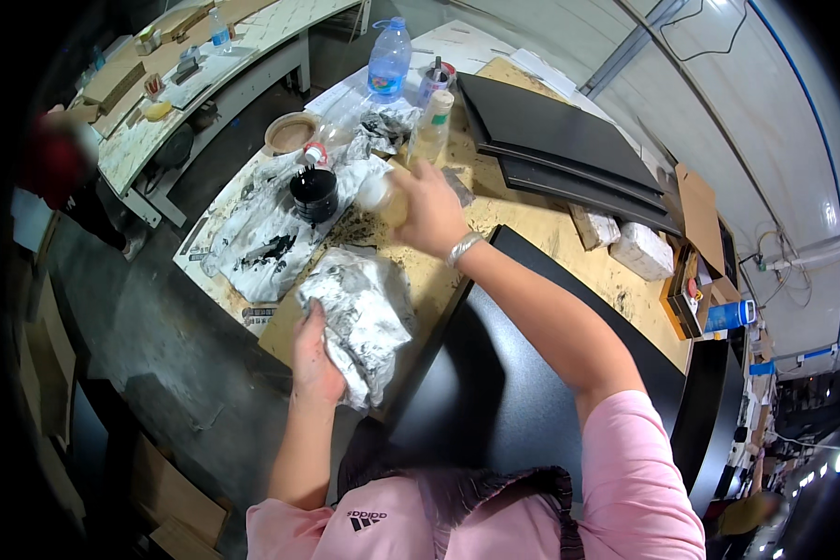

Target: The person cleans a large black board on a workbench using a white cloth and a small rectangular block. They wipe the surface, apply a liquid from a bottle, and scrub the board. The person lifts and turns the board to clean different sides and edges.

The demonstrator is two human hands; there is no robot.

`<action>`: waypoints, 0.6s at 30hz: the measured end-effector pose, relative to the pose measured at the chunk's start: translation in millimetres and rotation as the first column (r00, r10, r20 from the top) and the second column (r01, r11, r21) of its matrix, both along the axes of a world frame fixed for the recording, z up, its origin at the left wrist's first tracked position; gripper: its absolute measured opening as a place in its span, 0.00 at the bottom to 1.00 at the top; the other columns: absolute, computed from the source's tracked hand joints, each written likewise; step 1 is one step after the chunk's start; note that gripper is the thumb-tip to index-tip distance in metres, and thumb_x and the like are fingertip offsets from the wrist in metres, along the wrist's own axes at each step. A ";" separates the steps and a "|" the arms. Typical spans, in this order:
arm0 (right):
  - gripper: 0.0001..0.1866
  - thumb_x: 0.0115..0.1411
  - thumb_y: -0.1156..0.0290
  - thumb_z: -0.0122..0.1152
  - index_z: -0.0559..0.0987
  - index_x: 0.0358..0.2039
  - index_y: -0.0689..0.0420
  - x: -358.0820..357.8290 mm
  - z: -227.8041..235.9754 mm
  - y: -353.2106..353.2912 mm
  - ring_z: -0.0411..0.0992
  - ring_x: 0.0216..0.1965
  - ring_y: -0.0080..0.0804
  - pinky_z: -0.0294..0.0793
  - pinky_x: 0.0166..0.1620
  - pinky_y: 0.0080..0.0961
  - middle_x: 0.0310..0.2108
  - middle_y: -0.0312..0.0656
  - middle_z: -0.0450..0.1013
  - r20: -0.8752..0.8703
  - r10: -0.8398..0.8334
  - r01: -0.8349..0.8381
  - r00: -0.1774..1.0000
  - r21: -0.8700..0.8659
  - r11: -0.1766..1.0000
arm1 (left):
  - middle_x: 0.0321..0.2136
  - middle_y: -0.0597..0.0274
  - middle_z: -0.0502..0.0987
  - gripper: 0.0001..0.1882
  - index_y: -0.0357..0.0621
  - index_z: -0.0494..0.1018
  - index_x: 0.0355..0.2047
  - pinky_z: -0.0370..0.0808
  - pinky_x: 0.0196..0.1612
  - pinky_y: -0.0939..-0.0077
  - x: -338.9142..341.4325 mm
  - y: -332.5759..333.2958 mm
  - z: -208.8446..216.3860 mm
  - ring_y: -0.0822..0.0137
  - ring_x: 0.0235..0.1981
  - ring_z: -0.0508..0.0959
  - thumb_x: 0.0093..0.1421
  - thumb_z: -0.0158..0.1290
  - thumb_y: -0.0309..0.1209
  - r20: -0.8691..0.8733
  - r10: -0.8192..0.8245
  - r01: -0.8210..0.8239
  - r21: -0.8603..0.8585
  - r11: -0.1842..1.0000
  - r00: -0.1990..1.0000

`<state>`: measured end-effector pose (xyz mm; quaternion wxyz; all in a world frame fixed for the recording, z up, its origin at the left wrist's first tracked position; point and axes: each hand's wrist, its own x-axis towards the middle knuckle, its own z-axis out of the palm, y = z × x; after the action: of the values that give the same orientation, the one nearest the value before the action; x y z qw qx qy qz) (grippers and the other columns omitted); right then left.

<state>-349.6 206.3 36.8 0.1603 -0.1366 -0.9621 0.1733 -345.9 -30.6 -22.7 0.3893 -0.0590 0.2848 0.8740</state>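
Note:
My left hand [316, 362] grips a crumpled white rag [364, 313] smeared with black stains, held at the table's near edge. Just above and right of the rag, my right hand [431, 213] is closed round a small bottle [381, 199] of yellowish liquid. That bottle is tipped toward the left and blurred by motion; my fingers hide part of it. Left of it stands a black cup [315, 194] with dark drips at its rim, on a stained white cloth [266, 238]. Beyond my right hand, a taller bottle [430, 135] of pale yellow liquid stands upright.
A large black panel [476, 359] lies in front of me, under my right forearm. Several black panels [555, 140] are stacked at the far right. A blue-tinted water jug [388, 61] and a brown bowl [290, 133] stand farther back. Another person [70, 168] is at the left.

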 end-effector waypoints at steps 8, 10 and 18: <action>0.40 0.35 0.67 0.77 0.74 0.53 0.53 -12.1 -56.8 38.6 0.69 0.52 0.48 0.69 0.58 0.36 0.48 0.50 0.70 -0.091 -0.161 0.101 0.983 -0.464 0.880 | 0.60 0.48 0.67 0.25 0.31 0.59 0.62 0.66 0.62 0.56 10.3 -18.4 33.7 0.53 0.60 0.70 0.71 0.42 0.35 -0.191 0.001 -0.001 -0.001 1.000 0.982; 0.45 0.38 0.63 0.79 0.70 0.59 0.56 3.1 -50.6 52.4 0.67 0.57 0.49 0.67 0.60 0.36 0.53 0.54 0.69 -0.052 -0.116 0.077 0.992 -0.480 0.874 | 0.59 0.48 0.68 0.24 0.31 0.60 0.61 0.67 0.61 0.56 15.0 -7.1 36.6 0.53 0.58 0.71 0.71 0.43 0.34 -0.220 -0.026 0.019 -0.038 0.999 0.975; 0.26 0.55 0.53 0.65 0.81 0.43 0.64 249.8 -56.5 151.3 0.74 0.47 0.52 0.70 0.54 0.42 0.43 0.58 0.76 0.016 -0.622 0.622 0.783 -0.023 0.783 | 0.39 0.59 0.78 0.14 0.32 0.71 0.47 0.75 0.46 0.69 26.5 84.0 32.1 0.69 0.41 0.77 0.71 0.44 0.33 -0.368 -0.339 0.298 -0.167 0.940 0.865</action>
<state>-99.9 357.6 -19.7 0.2029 -0.4487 -0.8616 0.1230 -319.4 53.4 9.4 0.4597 0.1446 0.4078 0.7755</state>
